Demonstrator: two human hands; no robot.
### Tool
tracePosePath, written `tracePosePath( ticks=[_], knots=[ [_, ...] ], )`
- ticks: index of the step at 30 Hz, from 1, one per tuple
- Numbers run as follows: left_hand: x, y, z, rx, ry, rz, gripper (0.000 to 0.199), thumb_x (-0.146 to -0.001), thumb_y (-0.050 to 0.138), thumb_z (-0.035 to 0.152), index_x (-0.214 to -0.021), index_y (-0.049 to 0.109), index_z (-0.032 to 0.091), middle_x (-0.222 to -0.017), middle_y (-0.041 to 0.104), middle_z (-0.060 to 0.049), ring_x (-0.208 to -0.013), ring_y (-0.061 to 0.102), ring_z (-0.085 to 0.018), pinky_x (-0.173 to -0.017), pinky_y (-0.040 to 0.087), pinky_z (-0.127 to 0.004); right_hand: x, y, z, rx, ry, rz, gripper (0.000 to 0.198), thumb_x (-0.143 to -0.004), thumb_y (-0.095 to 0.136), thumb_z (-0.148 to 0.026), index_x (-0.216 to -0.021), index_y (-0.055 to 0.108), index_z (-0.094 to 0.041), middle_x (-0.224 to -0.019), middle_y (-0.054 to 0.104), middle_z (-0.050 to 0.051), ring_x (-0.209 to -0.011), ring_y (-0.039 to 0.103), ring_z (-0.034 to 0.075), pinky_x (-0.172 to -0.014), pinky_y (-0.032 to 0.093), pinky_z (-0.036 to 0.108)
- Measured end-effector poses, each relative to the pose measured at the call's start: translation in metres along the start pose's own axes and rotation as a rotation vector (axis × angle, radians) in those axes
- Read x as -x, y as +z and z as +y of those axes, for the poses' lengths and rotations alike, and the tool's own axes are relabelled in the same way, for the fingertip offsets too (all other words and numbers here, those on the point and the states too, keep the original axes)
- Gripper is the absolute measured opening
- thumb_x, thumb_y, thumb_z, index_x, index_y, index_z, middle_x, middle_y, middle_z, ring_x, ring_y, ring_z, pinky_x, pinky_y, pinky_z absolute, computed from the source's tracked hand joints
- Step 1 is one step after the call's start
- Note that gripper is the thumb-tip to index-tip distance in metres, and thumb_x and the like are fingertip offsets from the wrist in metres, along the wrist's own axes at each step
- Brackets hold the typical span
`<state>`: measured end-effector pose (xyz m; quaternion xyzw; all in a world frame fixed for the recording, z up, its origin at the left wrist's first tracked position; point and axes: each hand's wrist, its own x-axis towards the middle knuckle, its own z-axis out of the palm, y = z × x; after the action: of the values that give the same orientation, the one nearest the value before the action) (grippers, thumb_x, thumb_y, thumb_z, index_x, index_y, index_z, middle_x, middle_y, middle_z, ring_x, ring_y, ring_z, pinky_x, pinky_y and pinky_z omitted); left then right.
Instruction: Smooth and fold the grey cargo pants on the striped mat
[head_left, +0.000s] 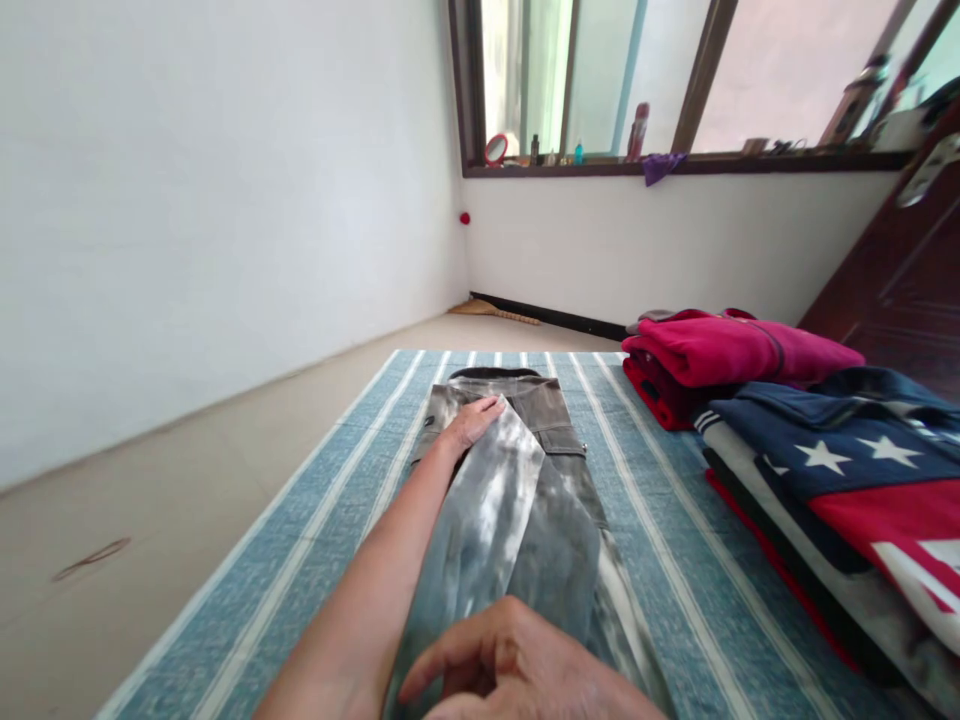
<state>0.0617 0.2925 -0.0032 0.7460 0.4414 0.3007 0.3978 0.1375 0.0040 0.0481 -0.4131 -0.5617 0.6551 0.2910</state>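
A pair of grey washed trousers lies lengthwise on a blue striped mat, with one leg folded up toward the waistband. My left hand reaches far forward and pinches the hem of that folded leg near the waistband. My right hand rests close to me on the fold, its fingers curled and pressing down on the cloth.
A stack of folded red garments and a pile topped by a stars-and-stripes garment sit on the mat's right side. A dark wooden door stands at far right. Bare floor and a white wall lie left; small items line the windowsill.
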Motion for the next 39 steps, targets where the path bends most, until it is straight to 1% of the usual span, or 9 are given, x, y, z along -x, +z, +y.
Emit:
tracePosePath(
  ticks=[5,9,12,15,17,20,24,31,39],
  knots=[
    [-0.001,0.007,0.001,-0.177,0.015,-0.067,0.04,-0.089,0.062,0.031,-0.127,0.059,0.017,-0.135,0.06,-0.01,-0.123,0.055,-0.025,-0.108,0.038,-0.044,-0.004,-0.01,-0.002,0.316,-0.166,0.28,0.038,-0.081,0.068,-0.047,-0.101,0.072,-0.016,-0.071,0.064,0.0,-0.066,0.057,0.013,-0.062,0.042,0.023],
    [-0.004,0.014,0.002,-0.304,0.017,-0.083,0.038,-0.091,0.063,0.032,-0.125,0.058,0.017,-0.138,0.055,-0.012,-0.126,0.052,-0.028,-0.108,0.037,-0.054,-0.014,-0.037,0.002,0.746,-0.32,0.473,0.027,-0.088,0.059,-0.035,-0.105,0.07,-0.017,-0.1,0.069,0.007,-0.094,0.062,0.02,-0.085,0.046,0.032],
    [-0.004,0.019,0.002,-0.366,0.023,-0.083,0.039,-0.092,0.06,0.034,-0.128,0.056,0.018,-0.14,0.053,-0.011,-0.128,0.05,-0.028,-0.109,0.036,-0.054,-0.027,-0.062,0.011,1.023,-0.287,0.514,0.042,-0.09,0.058,-0.042,-0.123,0.062,-0.016,-0.134,0.056,0.015,-0.125,0.049,0.028,-0.103,0.038,0.039],
    [-0.002,0.026,0.001,-0.416,0.025,-0.064,0.042,-0.094,0.057,0.033,-0.133,0.052,0.019,-0.145,0.049,-0.012,-0.133,0.046,-0.027,-0.112,0.032,-0.053,-0.039,-0.08,0.029,1.194,-0.089,0.512,0.071,-0.092,0.049,-0.059,-0.143,0.043,-0.011,-0.152,0.034,0.021,-0.142,0.028,0.034,-0.112,0.025,0.048],
    [-0.001,0.03,-0.001,-0.443,0.03,-0.053,0.045,-0.096,0.054,0.028,-0.139,0.046,0.017,-0.149,0.044,-0.013,-0.137,0.041,-0.026,-0.114,0.03,-0.048,-0.044,-0.085,0.041,1.23,0.007,0.502,0.081,-0.092,0.041,-0.067,-0.148,0.035,-0.008,-0.155,0.027,0.023,-0.144,0.021,0.037,-0.115,0.02,0.05],
    [0.0,0.034,-0.003,-0.47,0.05,-0.046,0.047,-0.098,0.048,0.021,-0.144,0.04,0.015,-0.152,0.039,-0.014,-0.139,0.038,-0.024,-0.116,0.028,-0.045,-0.046,-0.084,0.051,1.254,0.023,0.516,0.085,-0.092,0.037,-0.069,-0.15,0.032,-0.008,-0.156,0.025,0.023,-0.145,0.02,0.037,-0.116,0.017,0.049],
    [0.001,0.034,-0.001,-0.504,0.109,-0.054,0.042,-0.096,0.054,0.029,-0.136,0.049,0.019,-0.147,0.045,-0.012,-0.133,0.045,-0.028,-0.11,0.035,-0.054,-0.046,-0.079,0.05,1.258,0.005,0.547,0.084,-0.092,0.037,-0.069,-0.149,0.034,-0.008,-0.155,0.027,0.023,-0.144,0.021,0.037,-0.116,0.018,0.048],
    [0.001,0.028,0.003,-0.617,0.163,-0.045,0.031,-0.094,0.058,0.033,-0.122,0.059,0.02,-0.134,0.055,-0.01,-0.119,0.055,-0.025,-0.101,0.046,-0.05,-0.048,-0.076,0.051,1.2,0.008,0.534,0.084,-0.093,0.033,-0.069,-0.151,0.032,-0.009,-0.156,0.023,0.023,-0.146,0.018,0.036,-0.117,0.015,0.05],
    [0.01,0.03,0.009,-0.75,0.151,-0.015,0.032,-0.095,0.056,0.033,-0.123,0.058,0.018,-0.133,0.055,-0.011,-0.122,0.053,-0.027,-0.102,0.043,-0.052,-0.049,-0.074,0.048,1.122,0.006,0.519,0.082,-0.092,0.035,-0.068,-0.152,0.03,-0.011,-0.158,0.019,0.021,-0.147,0.013,0.034,-0.118,0.012,0.05]
  ],
)
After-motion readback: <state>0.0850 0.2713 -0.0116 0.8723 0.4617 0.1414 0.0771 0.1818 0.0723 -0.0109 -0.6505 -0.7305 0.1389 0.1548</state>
